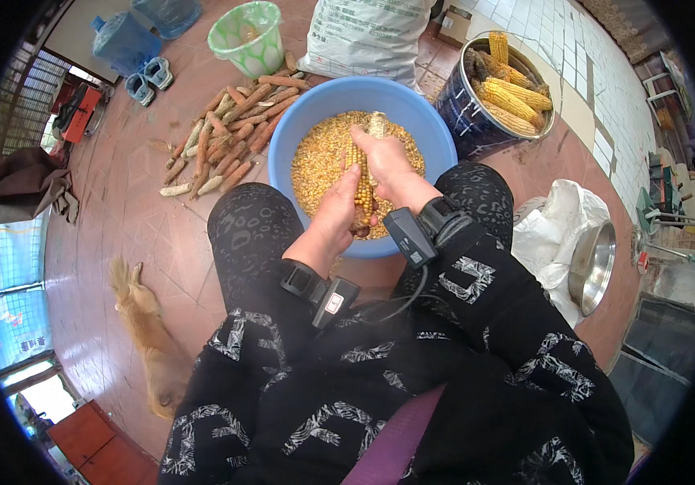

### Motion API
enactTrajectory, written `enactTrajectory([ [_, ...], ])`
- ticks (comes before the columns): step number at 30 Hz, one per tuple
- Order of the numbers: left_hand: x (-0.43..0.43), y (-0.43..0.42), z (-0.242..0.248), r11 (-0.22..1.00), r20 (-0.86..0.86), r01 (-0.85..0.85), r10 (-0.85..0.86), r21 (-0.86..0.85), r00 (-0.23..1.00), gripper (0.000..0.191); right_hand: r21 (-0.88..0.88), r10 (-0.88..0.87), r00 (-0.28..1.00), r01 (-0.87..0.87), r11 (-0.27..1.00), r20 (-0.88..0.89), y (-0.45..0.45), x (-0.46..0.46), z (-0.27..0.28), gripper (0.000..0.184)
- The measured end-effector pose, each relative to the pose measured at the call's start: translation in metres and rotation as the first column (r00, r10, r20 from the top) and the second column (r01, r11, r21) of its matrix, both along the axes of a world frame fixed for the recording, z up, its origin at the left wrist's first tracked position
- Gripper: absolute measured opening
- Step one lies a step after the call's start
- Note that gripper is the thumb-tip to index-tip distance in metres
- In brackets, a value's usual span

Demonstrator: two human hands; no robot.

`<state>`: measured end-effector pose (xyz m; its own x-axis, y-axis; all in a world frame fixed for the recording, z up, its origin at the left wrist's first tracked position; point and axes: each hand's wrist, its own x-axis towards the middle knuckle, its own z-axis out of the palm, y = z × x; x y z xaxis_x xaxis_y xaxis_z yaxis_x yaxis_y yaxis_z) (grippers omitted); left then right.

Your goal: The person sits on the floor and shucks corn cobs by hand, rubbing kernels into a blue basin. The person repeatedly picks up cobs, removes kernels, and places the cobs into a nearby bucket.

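My left hand (336,205) grips a partly shelled ear of dried corn (358,160), its yellow kernels showing between my two hands. Against that ear, my right hand (389,159) holds a pale, bare corn cob (378,124), its thumb lying over the top of the ear. The fingers of both hands are partly hidden beneath the corn. Directly under them is a blue plastic basin (284,142) between my knees, with a broad layer of loose yellow corn kernels (317,154) in it.
Stripped cobs (235,130) lie piled left of the basin. A green-and-white bin (250,45) and a printed woven sack (362,39) stand behind. At right are a bucket (465,112) of corn ears and a metal bowl (593,267). A dog (150,339) lies on the floor at left.
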<state>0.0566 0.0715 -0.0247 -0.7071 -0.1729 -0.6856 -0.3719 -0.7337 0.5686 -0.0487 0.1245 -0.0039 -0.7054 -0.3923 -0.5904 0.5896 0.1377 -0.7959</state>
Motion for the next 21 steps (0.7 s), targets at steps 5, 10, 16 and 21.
enactTrajectory([
  [5,0.004,-0.002,-0.005,0.997,0.034,0.080,-0.080,0.004,0.996,0.042,0.263,0.109,0.991,-0.084,0.961,-0.080,0.003,-0.002,0.000,0.059],
  [10,0.003,-0.001,0.002,1.000,0.063,0.026,-0.027,0.010,0.998,0.042,0.213,0.079,0.966,-0.026,0.977,-0.246,-0.006,-0.002,-0.027,0.058],
  [16,0.003,-0.010,0.001,1.000,-0.045,0.002,-0.001,0.027,0.999,0.042,-0.271,0.054,0.992,-0.022,0.962,0.111,-0.002,-0.019,-0.035,0.050],
  [21,-0.006,-0.007,-0.002,0.997,0.008,0.071,-0.071,-0.003,0.997,0.049,-0.258,0.051,0.987,-0.010,0.966,0.151,-0.007,-0.019,-0.033,0.039],
])
